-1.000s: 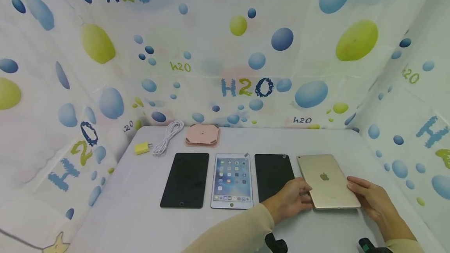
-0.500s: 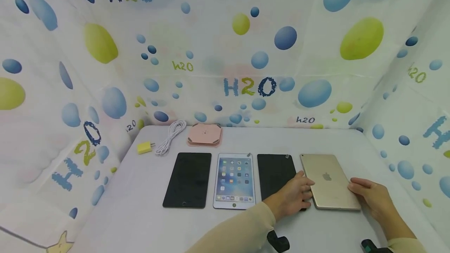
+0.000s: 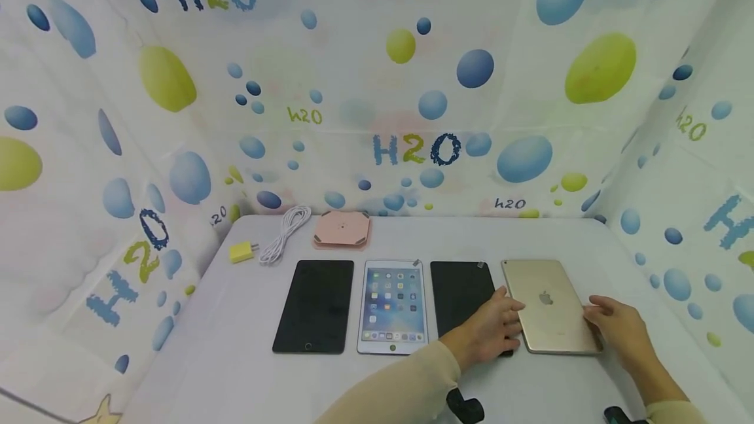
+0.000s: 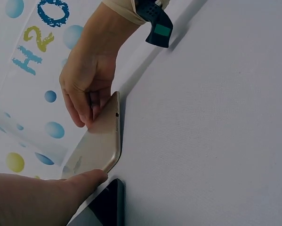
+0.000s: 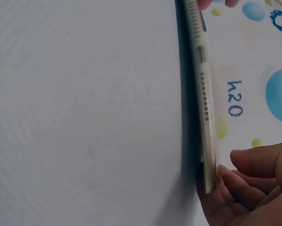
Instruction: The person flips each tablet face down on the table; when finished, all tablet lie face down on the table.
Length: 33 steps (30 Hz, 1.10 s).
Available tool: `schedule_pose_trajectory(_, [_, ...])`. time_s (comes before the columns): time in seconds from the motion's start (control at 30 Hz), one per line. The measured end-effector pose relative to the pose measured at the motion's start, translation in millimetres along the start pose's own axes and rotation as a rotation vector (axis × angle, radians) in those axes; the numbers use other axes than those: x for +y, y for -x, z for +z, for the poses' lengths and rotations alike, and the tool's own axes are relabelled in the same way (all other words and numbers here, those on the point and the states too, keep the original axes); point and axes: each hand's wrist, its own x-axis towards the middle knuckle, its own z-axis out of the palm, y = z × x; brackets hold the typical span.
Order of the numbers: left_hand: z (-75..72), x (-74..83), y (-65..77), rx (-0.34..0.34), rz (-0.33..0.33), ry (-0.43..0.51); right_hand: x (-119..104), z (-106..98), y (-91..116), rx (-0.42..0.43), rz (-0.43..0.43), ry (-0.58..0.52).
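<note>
A gold tablet [image 3: 548,309] lies back up on the white table, its apple logo showing. My left hand [image 3: 490,329] is at its left edge, fingers loosely extended and partly covering a black tablet [image 3: 458,293]. In the left wrist view my left thumb [image 4: 86,182] is right at the gold tablet's corner. My right hand [image 3: 623,332] is along the opposite edge. The right wrist view shows the right thumb [image 5: 256,161] raised off the tablet, with the other fingers beside its edge. The tablet's port edge [image 5: 203,94] shows a dark shadow alongside.
Left of these are a white tablet [image 3: 393,306] with a lit home screen and another black tablet [image 3: 315,306]. Farther back are a yellow charger plug [image 3: 241,252], a coiled white cable [image 3: 285,235] and a flat pink object [image 3: 341,229]. Patterned curtain [image 3: 353,84] surrounds the table.
The gold tablet has settled flat on the table. My left fingers have slid slightly forward and away from its left edge, and my right hand's hold has loosened. The head view shifted slightly.
</note>
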Motion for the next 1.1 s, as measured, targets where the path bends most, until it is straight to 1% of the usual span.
schedule_pose_trajectory(0.13, [-0.8,-4.7,2.8,-0.016,-0.007,-0.007,-2.2,4.1,4.1,-0.003,0.005,0.096])
schedule_pose_trajectory(0.23, [0.3,-6.0,5.5,-0.049,-0.003,-0.021,-2.9,6.3,6.4,0.008,-0.003,0.129])
schedule_pose_trajectory(0.33, [1.3,-5.5,8.1,-0.069,-0.002,-0.029,-3.4,6.3,7.0,0.018,-0.005,0.129])
schedule_pose_trajectory(0.5, [-1.0,-2.3,15.7,-0.052,-0.002,-0.058,-2.0,6.7,6.7,0.012,0.01,0.105])
schedule_pose_trajectory(0.63, [-11.0,7.8,28.4,-0.041,0.028,-0.123,0.7,8.6,5.6,0.006,0.016,0.095])
schedule_pose_trajectory(0.73, [-26.0,20.2,42.3,-0.028,0.064,-0.168,1.5,9.9,4.2,-0.002,0.017,0.103])
schedule_pose_trajectory(0.8, [-38.4,29.3,51.1,0.004,0.084,-0.178,0.3,11.0,3.3,-0.007,0.008,0.117])
schedule_pose_trajectory(0.87, [-50.1,38.5,57.8,0.059,0.105,-0.195,-3.0,12.1,3.0,0.003,-0.01,0.143])
schedule_pose_trajectory(0.93, [-60.4,46.5,62.0,0.129,0.121,-0.21,-7.7,13.9,3.9,0.022,-0.034,0.166])
schedule_pose_trajectory(1.03, [-71.7,55.6,66.1,0.237,0.145,-0.235,-16.6,16.1,5.5,0.038,-0.065,0.163])
schedule_pose_trajectory(1.1, [-77.0,59.2,68.0,0.281,0.161,-0.24,-22.6,17.5,6.2,0.035,-0.076,0.133])
